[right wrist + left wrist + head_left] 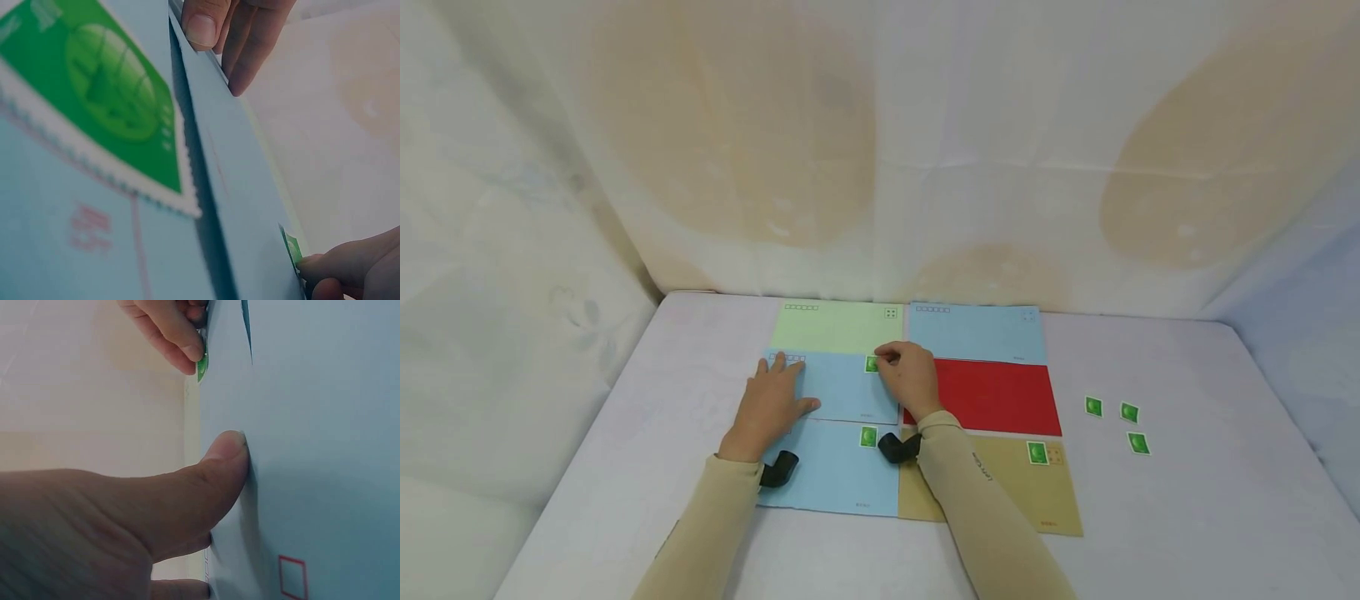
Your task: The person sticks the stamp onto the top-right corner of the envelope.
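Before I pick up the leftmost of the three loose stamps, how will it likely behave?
That stamp looks small beside the envelopes, so it's probably very light. Lying flat on the table, it may slide before an edge lifts.

In the head view, the right hand (912, 382) hides the right side of the stamp (870, 364) it pinches and the upper left corner of the red envelope (1000, 396). At upper left of the right wrist view, another stamp (103, 87) is cut off; red print (90, 228) below blurs.
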Available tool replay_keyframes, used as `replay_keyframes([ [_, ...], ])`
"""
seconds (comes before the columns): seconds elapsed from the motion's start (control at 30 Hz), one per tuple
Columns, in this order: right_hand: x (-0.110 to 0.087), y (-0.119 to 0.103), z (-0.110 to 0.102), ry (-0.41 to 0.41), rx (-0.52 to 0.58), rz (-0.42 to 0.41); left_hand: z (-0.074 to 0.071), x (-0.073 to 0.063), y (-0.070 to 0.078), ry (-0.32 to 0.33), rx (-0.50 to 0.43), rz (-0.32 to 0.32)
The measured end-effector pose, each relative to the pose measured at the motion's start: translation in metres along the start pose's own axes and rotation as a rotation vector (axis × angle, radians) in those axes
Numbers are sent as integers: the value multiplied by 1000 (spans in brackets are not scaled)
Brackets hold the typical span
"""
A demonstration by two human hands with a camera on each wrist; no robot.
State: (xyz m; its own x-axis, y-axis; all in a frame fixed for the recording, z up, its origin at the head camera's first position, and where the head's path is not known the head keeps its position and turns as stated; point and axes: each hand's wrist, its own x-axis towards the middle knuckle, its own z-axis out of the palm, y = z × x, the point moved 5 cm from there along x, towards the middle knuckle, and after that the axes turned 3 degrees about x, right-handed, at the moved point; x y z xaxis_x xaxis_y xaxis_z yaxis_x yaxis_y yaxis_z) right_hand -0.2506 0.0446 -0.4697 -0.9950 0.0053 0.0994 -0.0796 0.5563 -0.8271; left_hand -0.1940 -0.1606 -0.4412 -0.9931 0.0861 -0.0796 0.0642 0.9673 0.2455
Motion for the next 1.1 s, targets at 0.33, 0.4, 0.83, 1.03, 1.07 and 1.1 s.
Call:
replay_keyframes([
  [0.33,2,1,-1,10,9,-11,1,1,0,4,9,6],
  [0.4,3,1,-1,8,14,-8,1,2,0,3,11,4],
  [0.83,3,3,-2,6,46,0,1,2,1,-5,11,2],
  [1.03,2,2,-3,8,54,9,0,2,1,-11,3,-2],
  [1.07,2,2,-3,9,54,10,0,2,1,-11,3,-3],
  [1.1,2,2,-3,10,58,10,1,2,1,-11,4,-4],
])
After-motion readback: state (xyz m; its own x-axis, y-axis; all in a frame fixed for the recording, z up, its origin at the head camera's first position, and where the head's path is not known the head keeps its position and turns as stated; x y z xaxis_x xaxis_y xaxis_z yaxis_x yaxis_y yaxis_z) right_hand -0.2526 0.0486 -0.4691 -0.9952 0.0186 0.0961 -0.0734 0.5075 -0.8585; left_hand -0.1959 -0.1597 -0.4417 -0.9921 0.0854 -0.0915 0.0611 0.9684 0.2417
